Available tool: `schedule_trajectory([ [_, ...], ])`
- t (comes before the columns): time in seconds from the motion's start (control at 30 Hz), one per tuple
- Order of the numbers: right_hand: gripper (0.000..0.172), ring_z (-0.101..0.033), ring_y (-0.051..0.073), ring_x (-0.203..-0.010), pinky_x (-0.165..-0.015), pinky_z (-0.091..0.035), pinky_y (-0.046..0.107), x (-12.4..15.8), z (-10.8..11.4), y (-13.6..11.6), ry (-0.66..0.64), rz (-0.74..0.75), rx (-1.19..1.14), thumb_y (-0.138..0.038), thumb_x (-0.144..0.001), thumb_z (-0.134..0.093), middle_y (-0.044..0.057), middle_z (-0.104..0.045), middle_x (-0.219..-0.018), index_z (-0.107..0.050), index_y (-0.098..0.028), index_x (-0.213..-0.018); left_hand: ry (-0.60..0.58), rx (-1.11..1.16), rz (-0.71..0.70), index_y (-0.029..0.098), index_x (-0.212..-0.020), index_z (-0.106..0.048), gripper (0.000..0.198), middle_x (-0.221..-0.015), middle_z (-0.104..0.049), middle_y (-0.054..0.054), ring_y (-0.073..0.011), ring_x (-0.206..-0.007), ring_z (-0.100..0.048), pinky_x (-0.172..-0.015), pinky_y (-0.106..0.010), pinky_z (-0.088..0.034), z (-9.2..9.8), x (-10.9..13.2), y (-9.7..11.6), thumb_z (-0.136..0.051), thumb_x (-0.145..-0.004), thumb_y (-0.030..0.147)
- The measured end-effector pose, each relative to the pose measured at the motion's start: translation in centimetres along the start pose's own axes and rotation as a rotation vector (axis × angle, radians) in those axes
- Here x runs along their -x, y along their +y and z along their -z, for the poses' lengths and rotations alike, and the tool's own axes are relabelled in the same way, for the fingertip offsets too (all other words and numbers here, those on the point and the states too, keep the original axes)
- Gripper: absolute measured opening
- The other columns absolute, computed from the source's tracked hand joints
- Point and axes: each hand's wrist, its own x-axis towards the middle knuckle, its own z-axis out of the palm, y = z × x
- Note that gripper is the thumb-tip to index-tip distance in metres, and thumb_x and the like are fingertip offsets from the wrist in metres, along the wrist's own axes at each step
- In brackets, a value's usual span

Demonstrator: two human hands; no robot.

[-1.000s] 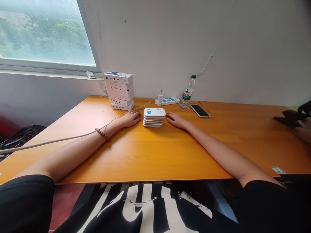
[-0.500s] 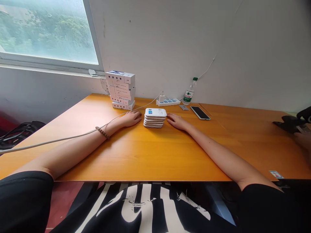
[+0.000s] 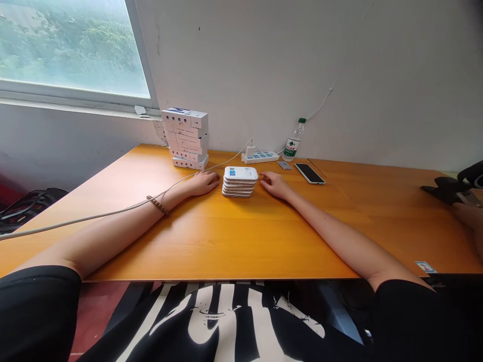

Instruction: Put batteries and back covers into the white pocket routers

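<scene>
We've got a white power strip (image 3: 262, 158) along the back of the table (image 3: 226, 241), white plug (image 3: 249, 150) on it. Just right of it we see a green-capped bottle (image 3: 291, 148), upright; small grey card (image 3: 285, 165) flat in front, phone (image 3: 310, 173) right of the card, dark screen up. Thin cable (image 3: 320, 105) runs up the wall (image 3: 245, 65) behind the bottle. Upper left, we have a window (image 3: 71, 48), greenery through it. Dark bag (image 3: 32, 208) past the table's left edge. Sticker (image 3: 426, 267) near the front edge, right. Dark object (image 3: 444, 189) far right: we can't identify it.
</scene>
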Motion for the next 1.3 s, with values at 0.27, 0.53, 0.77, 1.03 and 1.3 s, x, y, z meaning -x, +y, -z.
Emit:
schedule_trajectory([
  [0.27,0.056,-0.049,0.032,-0.147,-0.124,-0.039,0.050,0.9,0.6,-7.7,0.142,0.237,-0.288,-0.057,-0.105,-0.046,0.010,-0.054,-0.157,-0.055,-0.029,-0.152,0.045,0.319,-0.124,0.017,-0.139,-0.053,0.051,-0.139,-0.069,-0.015,-0.0274,-0.125,-0.069,-0.109,-0.039,-0.056,-0.8,0.1,2.3,-0.053,-0.090,0.033],
  [0.53,0.059,-0.046,0.035,-0.149,-0.126,-0.032,0.054,0.7,-0.3,-8.0,0.040,0.285,-0.198,-0.051,-0.103,-0.053,0.013,-0.052,-0.156,-0.053,-0.027,-0.158,-0.143,0.602,-0.229,0.025,-0.156,-0.036,0.089,-0.154,-0.059,-0.013,-0.0308,-0.146,-0.055,-0.121,-0.042,-0.048,-0.4,1.0,2.9,-0.081,-0.080,0.038],
  [0.77,0.062,-0.048,0.037,-0.143,-0.122,-0.038,0.053,1.7,1.5,-10.2,0.151,0.321,-0.218,-0.062,-0.100,-0.057,0.012,-0.053,-0.148,-0.059,-0.030,-0.153,0.274,0.478,-0.128,0.028,-0.162,-0.013,0.115,-0.170,-0.031,-0.021,-0.0385,-0.154,-0.040,-0.116,-0.048,-0.048,0.2,1.7,5.3,-0.071,-0.079,0.081],
  [1.03,0.052,-0.069,0.025,-0.112,-0.098,-0.056,0.040,5.9,0.5,-15.9,-0.048,0.186,-0.668,-0.054,-0.102,-0.060,0.006,-0.067,-0.128,-0.049,-0.034,-0.149,0.385,0.905,-0.053,0.029,-0.136,-0.034,0.062,-0.108,-0.064,-0.005,-0.0213,-0.095,-0.067,-0.084,-0.036,-0.057,1.4,5.2,14.4,-0.066,-0.093,0.060],
  [1.3,0.097,-0.068,0.017,-0.093,-0.082,-0.059,0.033,6.3,1.2,-15.4,-0.603,0.180,-0.805,-0.045,-0.086,-0.084,0.007,-0.064,-0.124,-0.027,-0.035,-0.163,0.123,1.216,0.285,0.024,-0.129,-0.041,0.036,-0.104,-0.065,-0.001,-0.0224,-0.099,-0.071,-0.097,-0.045,-0.054,1.3,8.6,15.6,-0.058,-0.097,0.029],
])
